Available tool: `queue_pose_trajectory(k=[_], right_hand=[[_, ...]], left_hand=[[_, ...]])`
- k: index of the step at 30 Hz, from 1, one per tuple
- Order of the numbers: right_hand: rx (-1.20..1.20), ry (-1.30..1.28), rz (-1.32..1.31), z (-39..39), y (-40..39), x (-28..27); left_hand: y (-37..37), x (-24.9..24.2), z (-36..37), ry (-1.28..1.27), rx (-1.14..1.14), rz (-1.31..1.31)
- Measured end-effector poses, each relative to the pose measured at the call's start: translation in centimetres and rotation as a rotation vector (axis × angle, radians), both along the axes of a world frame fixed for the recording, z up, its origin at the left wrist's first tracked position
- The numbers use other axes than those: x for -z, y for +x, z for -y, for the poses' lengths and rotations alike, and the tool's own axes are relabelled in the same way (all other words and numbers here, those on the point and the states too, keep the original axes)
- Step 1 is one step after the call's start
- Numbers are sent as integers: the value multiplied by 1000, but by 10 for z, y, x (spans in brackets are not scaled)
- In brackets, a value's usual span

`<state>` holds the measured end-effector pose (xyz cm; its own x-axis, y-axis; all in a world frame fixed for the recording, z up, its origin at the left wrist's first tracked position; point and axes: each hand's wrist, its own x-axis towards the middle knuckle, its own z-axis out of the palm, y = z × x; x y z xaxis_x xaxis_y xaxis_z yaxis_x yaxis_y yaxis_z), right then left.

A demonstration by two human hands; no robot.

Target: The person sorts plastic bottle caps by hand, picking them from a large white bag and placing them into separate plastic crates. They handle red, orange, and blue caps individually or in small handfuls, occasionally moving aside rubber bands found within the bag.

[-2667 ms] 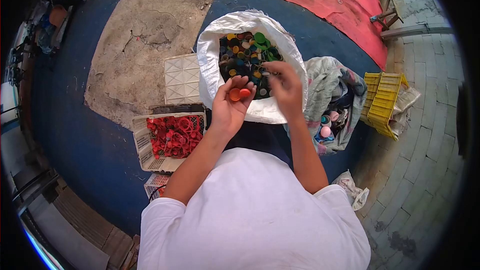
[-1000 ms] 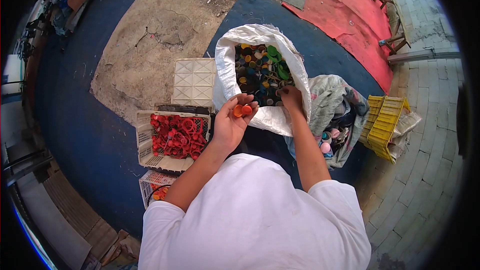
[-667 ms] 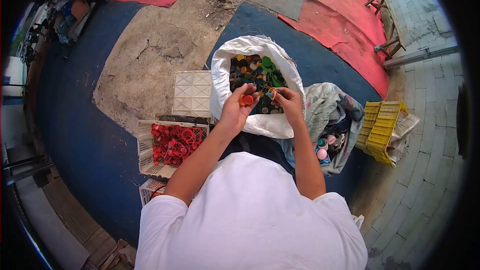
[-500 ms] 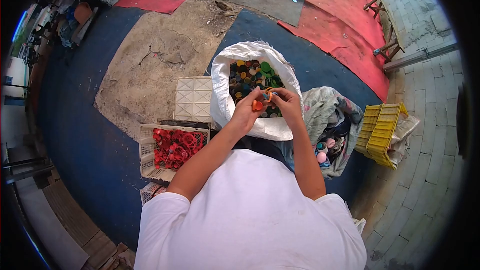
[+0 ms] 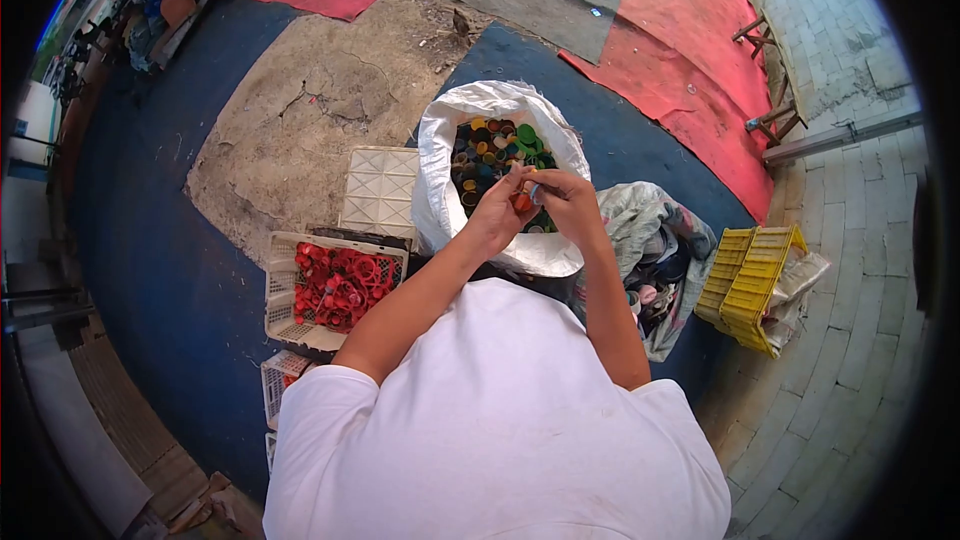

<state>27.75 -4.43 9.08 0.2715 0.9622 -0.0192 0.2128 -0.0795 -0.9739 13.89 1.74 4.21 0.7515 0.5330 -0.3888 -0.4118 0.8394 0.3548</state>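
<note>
Above the mouth of a white woven sack, my two hands meet. My left hand is closed, with an orange bottle cap at its fingertips. The fingers of my right hand are pinched together right beside that cap, touching or nearly touching it. A small pale bluish piece shows at the right fingertips, too small to name. Inside the sack lie many plastic caps in green, yellow, dark and brown. The hands hide part of the heap.
Left of me stands a white plastic crate of red plastic rings and caps. A pale lattice crate lies beyond it. On the right are a greyish sack with mixed items and yellow crates by a block wall.
My hands have drawn closer together around the orange cap. The orange loop and blue bit seen between the fingers earlier are now mostly hidden. The whole view has shifted slightly.
</note>
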Motion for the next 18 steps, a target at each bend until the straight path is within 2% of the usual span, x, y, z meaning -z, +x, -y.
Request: queue_pose_trajectory(k=[6, 9, 15, 18], right_hand=[[16, -82, -244, 0, 7, -1], [11, -85, -264, 1, 9, 4], [90, -82, 133, 7, -5, 5], [140, -110, 164, 9, -19, 5]], left_hand=[[-1, 7, 3, -103, -65, 72], [1, 4, 6, -110, -101, 39], [-2, 13, 11, -142, -180, 47], [-3, 8, 13, -102, -206, 36]])
